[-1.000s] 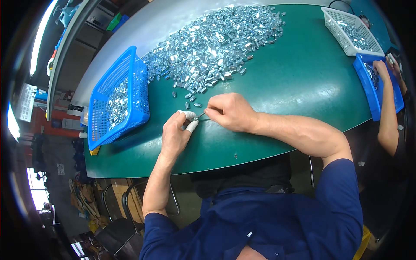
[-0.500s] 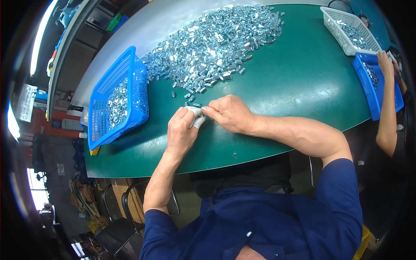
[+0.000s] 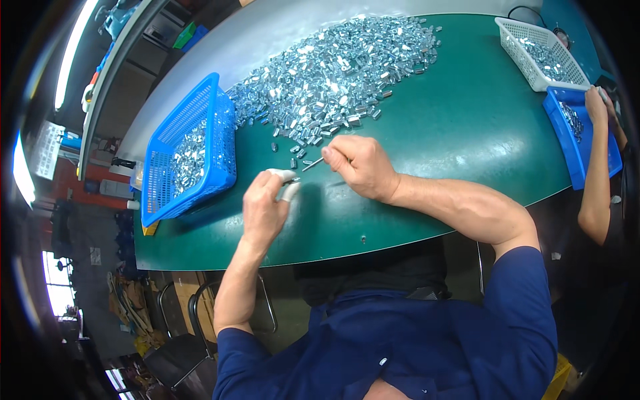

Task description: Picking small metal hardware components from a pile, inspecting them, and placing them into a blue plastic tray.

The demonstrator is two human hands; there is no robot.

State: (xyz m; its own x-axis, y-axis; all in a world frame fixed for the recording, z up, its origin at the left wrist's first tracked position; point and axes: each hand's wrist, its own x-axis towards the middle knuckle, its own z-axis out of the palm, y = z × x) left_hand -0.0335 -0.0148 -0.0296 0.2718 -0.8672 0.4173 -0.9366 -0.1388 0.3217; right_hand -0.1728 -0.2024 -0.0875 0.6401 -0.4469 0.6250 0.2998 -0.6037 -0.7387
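Observation:
My left hand (image 3: 261,208), with white covers on thumb and forefinger, pinches a small silvery metal piece (image 3: 295,180) at its fingertips. Closed round a thin metal rod (image 3: 313,164), my right hand (image 3: 365,168) holds it so that its free end slants down and left toward the left fingertips. Rod and piece are apart. A few loose metal pieces (image 3: 294,163) lie just beyond the hands. Behind them spreads a large heap of similar short, shiny pieces (image 3: 333,80).
At the left stands a tilted blue mesh basket (image 3: 227,150) partly filled with metal pieces. On the far right are a white basket (image 3: 510,40) and a blue tray (image 3: 567,157), both holding pieces; another person's hand (image 3: 595,105) is over the tray. The green table (image 3: 467,160) curves along its near edge.
My hands have parted: the left moved left and slightly nearer, the right a little right. The rod in my right hand now shows clear of the left fingers.

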